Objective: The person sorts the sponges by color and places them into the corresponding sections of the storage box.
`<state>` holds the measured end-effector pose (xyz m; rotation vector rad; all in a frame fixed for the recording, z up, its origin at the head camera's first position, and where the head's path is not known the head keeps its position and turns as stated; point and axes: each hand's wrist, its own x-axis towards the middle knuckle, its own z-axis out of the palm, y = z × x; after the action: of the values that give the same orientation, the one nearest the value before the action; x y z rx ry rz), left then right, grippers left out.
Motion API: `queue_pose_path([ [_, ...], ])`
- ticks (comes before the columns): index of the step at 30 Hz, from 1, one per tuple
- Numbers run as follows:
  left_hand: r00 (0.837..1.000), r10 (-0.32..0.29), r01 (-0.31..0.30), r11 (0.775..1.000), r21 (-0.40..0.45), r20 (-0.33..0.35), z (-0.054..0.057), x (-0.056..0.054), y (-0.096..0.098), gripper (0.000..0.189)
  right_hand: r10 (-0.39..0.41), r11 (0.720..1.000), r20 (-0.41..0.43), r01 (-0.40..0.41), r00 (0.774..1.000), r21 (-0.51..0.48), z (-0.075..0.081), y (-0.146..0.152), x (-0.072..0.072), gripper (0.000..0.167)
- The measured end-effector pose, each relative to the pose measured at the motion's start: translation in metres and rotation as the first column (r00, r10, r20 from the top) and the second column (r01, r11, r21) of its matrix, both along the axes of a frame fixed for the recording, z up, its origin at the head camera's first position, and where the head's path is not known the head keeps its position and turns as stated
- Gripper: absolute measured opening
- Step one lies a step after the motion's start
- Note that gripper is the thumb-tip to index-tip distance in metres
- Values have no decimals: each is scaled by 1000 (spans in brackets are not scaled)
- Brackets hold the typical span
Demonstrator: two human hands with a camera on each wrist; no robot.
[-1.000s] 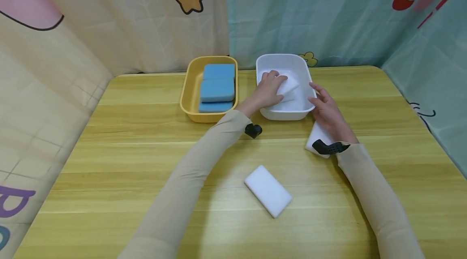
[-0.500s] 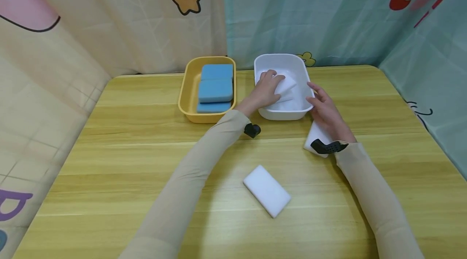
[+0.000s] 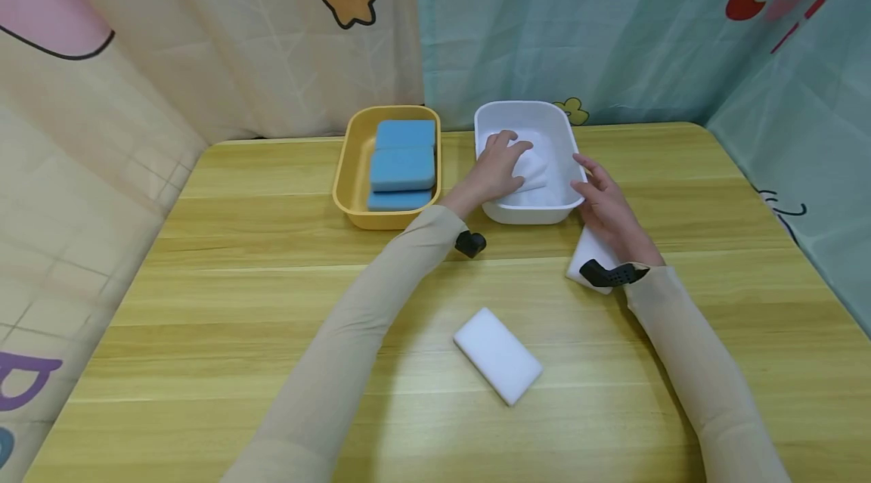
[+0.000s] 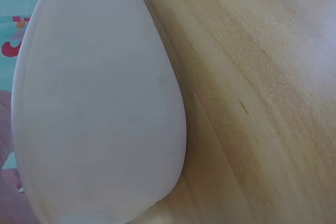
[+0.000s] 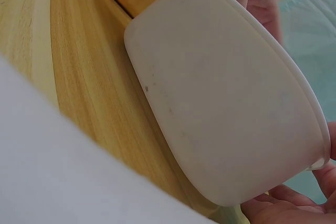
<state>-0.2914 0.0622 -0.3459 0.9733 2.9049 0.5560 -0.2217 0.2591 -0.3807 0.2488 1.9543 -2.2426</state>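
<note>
In the head view my left hand reaches over the near left side of a white plastic basin. Its thumb and fingers are spread apart above a white sponge, which lies low inside and is partly hidden by the hand. At the basin's right side, my right hand holds the rim; in the right wrist view its fingers curl at the basin's end. A second white sponge lies on the table under my right wrist. Another white sponge lies flat nearer the front.
Left of the white basin stands a yellow basin with several blue sponges stacked in it. Both stand near the back edge of the wooden table. Printed curtains hang behind and at the sides.
Inside the white basin, the sponge under my left hand has dropped from a tilted position to lie lower, out of the fingers. Both hands have stayed almost in place.
</note>
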Motion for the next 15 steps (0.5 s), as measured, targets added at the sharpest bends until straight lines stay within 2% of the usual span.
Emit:
queue_pose_path([
  [8,999,-16,17,1000,21,-35,6,4,-4,54,3,1000,-1,-3,1000,15,1,0,0,54],
  [15,996,-64,69,994,81,-56,6,10,-10,53,5,1000,16,-5,1000,21,2,-1,2,54],
])
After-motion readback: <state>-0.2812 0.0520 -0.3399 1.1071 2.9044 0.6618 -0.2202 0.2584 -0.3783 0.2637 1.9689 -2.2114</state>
